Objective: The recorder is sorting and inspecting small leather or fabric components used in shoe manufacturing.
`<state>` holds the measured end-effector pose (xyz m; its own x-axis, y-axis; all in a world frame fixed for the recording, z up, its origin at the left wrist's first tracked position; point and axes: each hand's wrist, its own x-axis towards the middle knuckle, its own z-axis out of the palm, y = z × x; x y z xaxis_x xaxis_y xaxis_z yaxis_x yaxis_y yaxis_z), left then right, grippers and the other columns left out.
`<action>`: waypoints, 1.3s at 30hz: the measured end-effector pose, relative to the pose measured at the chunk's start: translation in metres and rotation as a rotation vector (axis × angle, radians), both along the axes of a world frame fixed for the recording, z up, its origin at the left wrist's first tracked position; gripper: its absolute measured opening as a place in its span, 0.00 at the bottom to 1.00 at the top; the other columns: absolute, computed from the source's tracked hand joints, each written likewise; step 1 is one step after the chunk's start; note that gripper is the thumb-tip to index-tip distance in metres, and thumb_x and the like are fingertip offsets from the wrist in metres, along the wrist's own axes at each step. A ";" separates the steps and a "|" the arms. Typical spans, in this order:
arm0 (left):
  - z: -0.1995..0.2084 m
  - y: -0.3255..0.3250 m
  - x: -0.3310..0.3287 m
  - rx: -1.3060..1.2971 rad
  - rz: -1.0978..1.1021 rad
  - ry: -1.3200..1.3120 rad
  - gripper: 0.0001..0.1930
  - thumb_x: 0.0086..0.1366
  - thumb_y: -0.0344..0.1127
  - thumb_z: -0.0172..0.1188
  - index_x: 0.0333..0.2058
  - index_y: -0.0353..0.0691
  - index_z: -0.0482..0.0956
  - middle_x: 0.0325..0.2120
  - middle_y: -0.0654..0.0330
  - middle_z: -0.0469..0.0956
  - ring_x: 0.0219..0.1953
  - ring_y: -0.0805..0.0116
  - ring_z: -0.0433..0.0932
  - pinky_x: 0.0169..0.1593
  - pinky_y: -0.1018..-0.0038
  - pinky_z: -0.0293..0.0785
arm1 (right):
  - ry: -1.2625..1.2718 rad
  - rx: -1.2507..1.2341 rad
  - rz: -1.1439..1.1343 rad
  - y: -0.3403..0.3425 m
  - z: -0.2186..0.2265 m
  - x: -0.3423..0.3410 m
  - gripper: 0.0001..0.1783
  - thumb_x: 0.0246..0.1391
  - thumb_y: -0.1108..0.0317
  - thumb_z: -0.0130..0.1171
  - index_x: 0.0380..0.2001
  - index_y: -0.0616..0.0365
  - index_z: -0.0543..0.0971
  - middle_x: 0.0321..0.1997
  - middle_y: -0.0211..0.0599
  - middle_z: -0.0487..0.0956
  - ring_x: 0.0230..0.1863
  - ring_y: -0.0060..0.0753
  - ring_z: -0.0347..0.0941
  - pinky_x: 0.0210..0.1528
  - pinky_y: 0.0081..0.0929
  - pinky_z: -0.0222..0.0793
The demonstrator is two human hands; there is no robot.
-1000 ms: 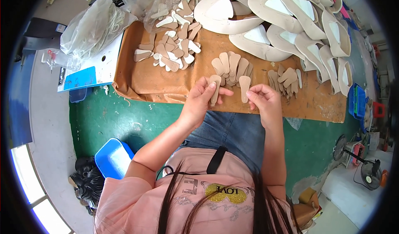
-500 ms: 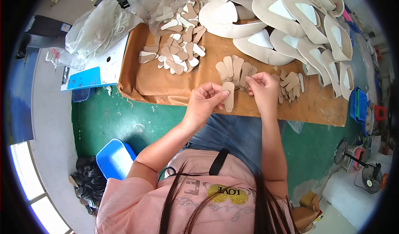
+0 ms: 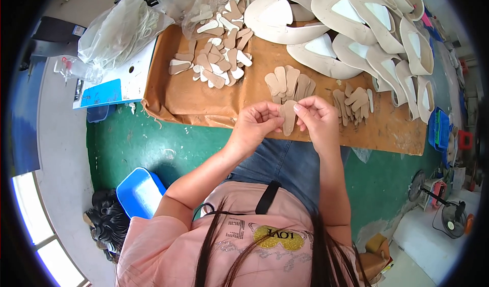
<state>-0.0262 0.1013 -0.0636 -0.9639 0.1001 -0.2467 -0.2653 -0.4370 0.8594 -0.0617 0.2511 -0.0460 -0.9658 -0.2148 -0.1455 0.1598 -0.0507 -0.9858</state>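
A tan, paddle-shaped piece, wide at its far end and tapered toward me, is held between my hands at the table's near edge. My left hand pinches its left side between thumb and fingers. On its upper right edge, the thumb and fingers of my right hand are closed. Just beyond my hands lies a fanned row of similar tan pieces. To the right sits a smaller cluster of such pieces. Farther left, tan and white pieces are heaped loosely.
Beige shoe uppers with white patches fill the far right of the brown-covered table. Clear plastic bags lie at the far left. A blue bin stands on the green floor at left, and a fan at right.
My right hand has come left and toward me from the fanned row to the held piece. That piece has shifted slightly right, and both hands now grip it.
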 end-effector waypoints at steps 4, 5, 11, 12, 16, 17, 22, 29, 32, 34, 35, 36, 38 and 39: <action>0.000 0.000 0.001 -0.019 0.012 -0.006 0.08 0.52 0.21 0.54 0.33 0.35 0.73 0.24 0.65 0.73 0.23 0.80 0.71 0.27 0.86 0.68 | -0.039 -0.013 -0.051 0.000 -0.002 0.000 0.04 0.46 0.74 0.55 0.24 0.64 0.72 0.18 0.28 0.72 0.16 0.13 0.65 0.16 0.10 0.59; 0.002 -0.001 0.001 -0.018 0.013 -0.006 0.08 0.52 0.21 0.54 0.33 0.35 0.73 0.24 0.65 0.73 0.23 0.80 0.71 0.27 0.86 0.68 | -0.035 -0.023 -0.087 0.001 -0.002 -0.001 0.04 0.46 0.74 0.55 0.24 0.64 0.72 0.18 0.28 0.72 0.16 0.13 0.65 0.16 0.10 0.60; 0.002 -0.001 -0.001 -0.045 0.013 -0.054 0.09 0.52 0.22 0.54 0.33 0.34 0.73 0.23 0.66 0.72 0.24 0.81 0.70 0.27 0.86 0.68 | -0.017 0.037 -0.240 0.006 -0.001 -0.029 0.04 0.46 0.73 0.55 0.25 0.63 0.73 0.18 0.27 0.71 0.17 0.13 0.64 0.17 0.10 0.59; 0.001 -0.001 -0.001 -0.045 0.026 -0.048 0.09 0.52 0.22 0.54 0.34 0.34 0.73 0.23 0.67 0.71 0.24 0.81 0.70 0.27 0.86 0.68 | -0.010 0.031 -0.235 0.003 -0.002 -0.034 0.04 0.45 0.73 0.55 0.25 0.63 0.73 0.18 0.27 0.70 0.16 0.13 0.63 0.17 0.10 0.59; 0.001 -0.002 0.000 -0.047 0.040 -0.009 0.10 0.52 0.22 0.54 0.35 0.34 0.72 0.23 0.66 0.72 0.24 0.81 0.70 0.28 0.86 0.67 | 0.024 0.057 -0.225 -0.006 -0.010 -0.040 0.04 0.45 0.74 0.56 0.26 0.62 0.73 0.18 0.26 0.70 0.17 0.12 0.63 0.17 0.09 0.58; 0.002 -0.002 -0.001 -0.047 0.044 -0.009 0.10 0.52 0.22 0.54 0.35 0.34 0.72 0.23 0.66 0.72 0.24 0.81 0.70 0.28 0.86 0.67 | 0.062 0.092 -0.261 -0.006 -0.014 -0.037 0.04 0.45 0.74 0.55 0.25 0.63 0.72 0.18 0.26 0.70 0.16 0.12 0.63 0.16 0.09 0.58; 0.000 -0.006 -0.002 -0.046 0.025 0.002 0.12 0.53 0.22 0.53 0.38 0.33 0.71 0.26 0.66 0.72 0.27 0.83 0.70 0.29 0.86 0.67 | 0.137 0.104 -0.337 -0.007 -0.010 -0.018 0.04 0.46 0.74 0.55 0.24 0.63 0.72 0.17 0.26 0.70 0.16 0.12 0.64 0.15 0.09 0.57; 0.003 -0.001 -0.004 -0.030 0.014 0.013 0.12 0.52 0.22 0.54 0.38 0.34 0.72 0.25 0.65 0.72 0.25 0.81 0.70 0.29 0.86 0.67 | 0.055 0.046 -0.084 -0.008 -0.004 0.009 0.02 0.47 0.75 0.54 0.25 0.63 0.73 0.19 0.24 0.71 0.18 0.09 0.63 0.17 0.08 0.58; 0.005 -0.010 -0.003 -0.228 0.049 0.071 0.11 0.54 0.24 0.54 0.38 0.35 0.72 0.25 0.66 0.72 0.25 0.83 0.69 0.29 0.86 0.67 | 0.167 0.154 -0.381 0.021 0.009 -0.003 0.03 0.46 0.73 0.55 0.26 0.61 0.74 0.17 0.24 0.69 0.16 0.10 0.62 0.16 0.09 0.57; 0.004 -0.028 -0.005 -0.448 0.140 0.170 0.10 0.54 0.25 0.54 0.37 0.35 0.73 0.24 0.67 0.72 0.26 0.84 0.68 0.29 0.86 0.66 | 0.249 0.247 -0.552 0.055 0.011 -0.017 0.05 0.46 0.71 0.55 0.25 0.61 0.75 0.17 0.24 0.70 0.16 0.10 0.62 0.16 0.08 0.57; 0.000 -0.038 -0.009 -0.652 0.216 0.276 0.10 0.52 0.24 0.54 0.36 0.35 0.73 0.24 0.64 0.71 0.26 0.79 0.69 0.31 0.83 0.66 | 0.266 0.234 -0.604 0.075 0.006 -0.025 0.04 0.46 0.72 0.56 0.25 0.61 0.75 0.17 0.24 0.70 0.16 0.09 0.62 0.16 0.08 0.56; -0.004 -0.049 -0.013 -0.859 0.295 0.379 0.11 0.50 0.23 0.55 0.35 0.35 0.73 0.23 0.62 0.71 0.26 0.74 0.70 0.32 0.80 0.67 | 0.239 0.253 -0.623 0.087 0.004 -0.030 0.04 0.45 0.72 0.56 0.25 0.62 0.75 0.17 0.24 0.70 0.16 0.09 0.61 0.16 0.08 0.55; 0.001 -0.073 -0.021 -1.430 0.350 0.622 0.15 0.44 0.19 0.52 0.35 0.35 0.73 0.29 0.55 0.70 0.34 0.61 0.69 0.39 0.72 0.67 | 0.212 0.278 -0.657 0.103 -0.003 -0.037 0.05 0.44 0.72 0.57 0.25 0.63 0.75 0.17 0.23 0.70 0.16 0.09 0.60 0.16 0.07 0.53; -0.002 -0.081 -0.026 -1.527 0.356 0.637 0.18 0.42 0.19 0.51 0.36 0.37 0.73 0.33 0.53 0.68 0.39 0.56 0.66 0.43 0.69 0.64 | 0.214 0.280 -0.660 0.105 -0.007 -0.038 0.05 0.44 0.72 0.57 0.25 0.63 0.75 0.17 0.23 0.70 0.16 0.09 0.60 0.16 0.07 0.53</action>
<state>-0.0521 0.0202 -0.0660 -0.8618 -0.0731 0.5020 0.1860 0.8751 0.4468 -0.0996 0.3562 -0.0533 -0.8946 0.4364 0.0962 -0.0141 0.1875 -0.9822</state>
